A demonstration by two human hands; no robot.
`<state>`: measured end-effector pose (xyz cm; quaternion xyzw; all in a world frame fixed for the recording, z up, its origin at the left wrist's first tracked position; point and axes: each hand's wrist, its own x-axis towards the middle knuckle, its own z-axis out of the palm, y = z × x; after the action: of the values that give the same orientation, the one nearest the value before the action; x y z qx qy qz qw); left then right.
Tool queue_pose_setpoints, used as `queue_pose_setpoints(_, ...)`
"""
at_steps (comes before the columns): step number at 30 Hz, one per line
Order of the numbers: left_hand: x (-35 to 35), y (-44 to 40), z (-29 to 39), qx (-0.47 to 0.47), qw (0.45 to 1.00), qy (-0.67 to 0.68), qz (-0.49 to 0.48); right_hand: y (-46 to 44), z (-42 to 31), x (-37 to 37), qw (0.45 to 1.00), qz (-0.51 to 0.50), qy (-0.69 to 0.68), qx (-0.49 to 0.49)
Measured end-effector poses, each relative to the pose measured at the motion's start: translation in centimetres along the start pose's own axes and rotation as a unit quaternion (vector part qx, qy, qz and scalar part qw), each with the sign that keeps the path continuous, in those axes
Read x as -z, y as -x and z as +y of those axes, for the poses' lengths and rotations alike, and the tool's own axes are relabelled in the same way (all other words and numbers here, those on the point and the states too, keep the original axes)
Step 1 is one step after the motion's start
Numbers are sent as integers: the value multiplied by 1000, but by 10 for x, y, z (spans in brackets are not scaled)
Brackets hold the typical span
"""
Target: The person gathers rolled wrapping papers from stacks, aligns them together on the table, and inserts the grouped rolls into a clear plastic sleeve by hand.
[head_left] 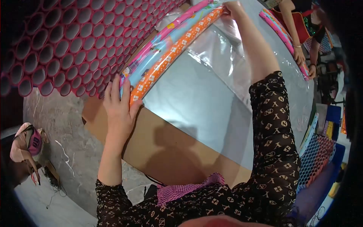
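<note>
Three printed wrapping paper rolls lie side by side on a slant across the table: a pink roll (165,33), a light blue roll (163,48) and an orange roll (177,53) with white gift shapes. My left hand (119,99) is closed about their near ends, its thumb against the orange roll. At the far ends, my right hand (231,9) grips the bundle, with its fingertips partly hidden. Shiny clear plastic bags (221,56) lie on the table just right of the rolls.
A tall stack of pink-edged tubes (68,41) rises at the left. Brown cardboard (181,147) lies along the near table edge. Across the table, another person's hands (300,56) hold pink and blue rolls (280,34). More stacked rolls (317,160) stand at the right.
</note>
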<state>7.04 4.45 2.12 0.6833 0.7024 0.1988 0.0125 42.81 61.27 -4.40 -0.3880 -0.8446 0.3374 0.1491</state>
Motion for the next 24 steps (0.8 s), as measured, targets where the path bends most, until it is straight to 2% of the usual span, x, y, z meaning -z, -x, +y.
queue_pose_setpoints(1,-2,0,0,6,1000,-6,3,0,-4,6,992,-26,118,46)
queue_pose_setpoints(3,-4,0,1,9,1000,-19,8,0,-10,12,926,-72,344,136)
queue_pose_setpoints(4,-5,0,1,11,1000,-21,7,-3,-13,10,927,-73,342,138)
queue_pose_setpoints(6,-6,0,1,7,1000,-22,21,-13,-22,-1,931,-52,359,-37)
queue_pose_setpoints(9,-10,-1,2,14,998,-47,28,-27,-40,-21,884,-22,364,-292)
queue_pose_setpoints(10,-11,-1,2,16,998,-55,32,-28,-43,-28,886,-26,362,-288)
queue_pose_setpoints(11,-13,-2,2,15,996,-75,36,-23,-44,-34,936,121,134,-301)
queue_pose_setpoints(12,-12,-2,2,19,996,-77,34,-15,-52,-39,914,259,-104,-295)
queue_pose_setpoints(14,-12,-2,3,4,995,-96,42,-4,-67,-42,921,253,-84,-285)
queue_pose_setpoints(16,-10,-4,4,5,994,-102,45,4,-66,-42,956,207,73,-195)
queue_pose_setpoints(18,-5,-8,8,-2,991,-127,41,11,-68,-38,956,157,228,-98)
queue_pose_setpoints(20,-5,-9,8,-8,990,-135,43,19,-73,-32,920,104,377,1)
queue_pose_setpoints(22,-5,-10,8,-14,989,-142,43,22,-69,-26,852,47,513,97)
queue_pose_setpoints(23,-5,-9,8,-17,989,-142,46,21,-68,-30,851,49,514,97)
queue_pose_setpoints(24,-4,-10,9,-20,988,-143,50,19,-68,-38,984,147,97,-32)
